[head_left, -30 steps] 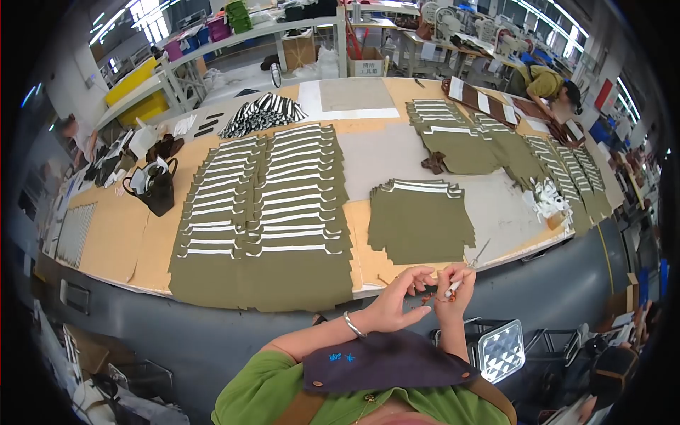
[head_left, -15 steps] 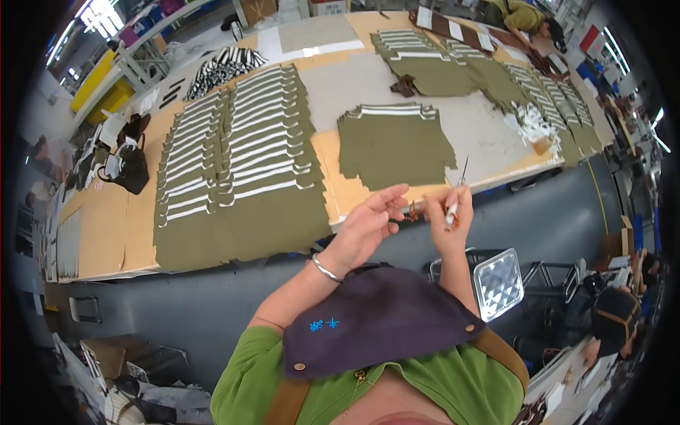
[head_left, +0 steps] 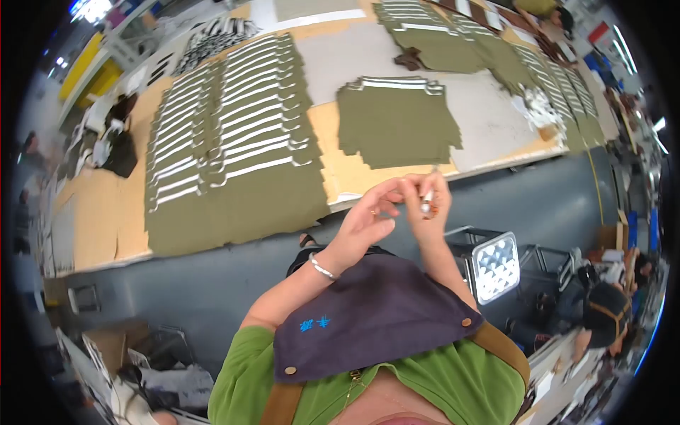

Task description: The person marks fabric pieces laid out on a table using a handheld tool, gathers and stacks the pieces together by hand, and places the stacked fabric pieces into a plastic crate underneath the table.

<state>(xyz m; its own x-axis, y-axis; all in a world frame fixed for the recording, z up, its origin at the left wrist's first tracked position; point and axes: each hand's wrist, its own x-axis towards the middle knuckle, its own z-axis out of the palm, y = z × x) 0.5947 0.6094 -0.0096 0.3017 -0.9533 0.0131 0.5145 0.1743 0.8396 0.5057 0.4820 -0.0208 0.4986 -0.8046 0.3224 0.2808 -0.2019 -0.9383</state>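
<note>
Held in the right hand, fingers curled round it: a slim tool with a white handle, raised before the near edge of the counter. Tip too blurred to make out. Beside the handle, reddish-brown bits, too small to name.

Close alongside, the left hand, fingers bent toward the right one, thumb set apart from them. Cannot tell whether touching the right fingers or merely overlapping them in view, nor whether pinching anything fine. On the left wrist, a silver bracelet.

Just beyond the hands, on the counter: a small stack of olive pieces, white bands along its far edge. To the left, a long spread of olive pieces overlapped in two columns, each row with its white band. Farther off to the right, more olive pieces, with a dark brown scrap by their left corner and a heap of white strips nearby. At far left, a dark bag.

Below, a dark apron over a green shirt. Near the right forearm, a stool with a shiny seat. Partly visible at lower right, a person in dark clothing.
</note>
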